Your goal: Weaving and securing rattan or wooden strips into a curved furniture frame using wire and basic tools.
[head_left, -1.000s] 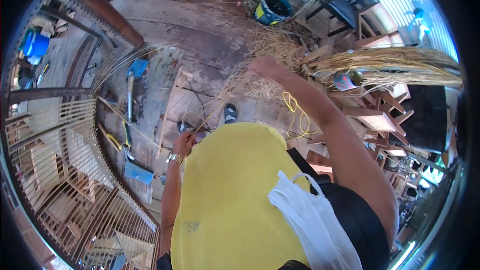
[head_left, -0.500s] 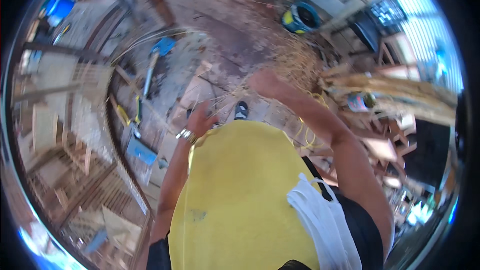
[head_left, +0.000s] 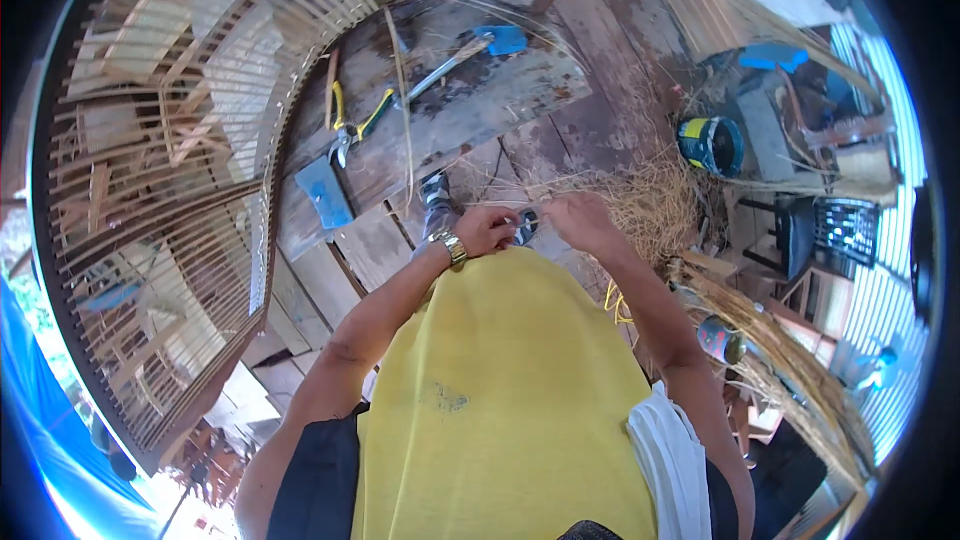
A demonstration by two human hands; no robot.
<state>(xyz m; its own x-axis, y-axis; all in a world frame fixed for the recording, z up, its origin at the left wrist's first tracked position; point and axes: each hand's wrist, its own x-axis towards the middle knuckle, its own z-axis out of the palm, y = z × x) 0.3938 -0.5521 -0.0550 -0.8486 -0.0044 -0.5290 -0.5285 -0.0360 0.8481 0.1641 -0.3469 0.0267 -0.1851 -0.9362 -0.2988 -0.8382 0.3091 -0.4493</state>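
Note:
Both of my hands meet in front of my yellow shirt (head_left: 500, 360). My left hand (head_left: 485, 230), with a metal watch at the wrist, has its fingers curled together at a thin pale cane strand (head_left: 522, 205). On the right, my right hand (head_left: 583, 220) pinches toward the same strand, close to the left fingertips. The strand is very fine, and its ends are hard to follow. Below the hands, my shoes show on the wooden planks. To the left lie yellow-handled pruning shears (head_left: 343, 135) and a blue flat block (head_left: 325, 192).
A slatted frame (head_left: 265, 210) curves along the left. Across the dark board (head_left: 470, 120) lie a long-handled tool (head_left: 440, 72) and a loose cane strip (head_left: 405, 110). Right of my hands are a heap of shavings (head_left: 655, 205), a dark bucket (head_left: 712, 145) and long bundled strips (head_left: 770, 340).
My right hand has come down and in toward my left. Both hands are now together, with the left fingers curled instead of spread. My view has turned, showing more of the slatted frame.

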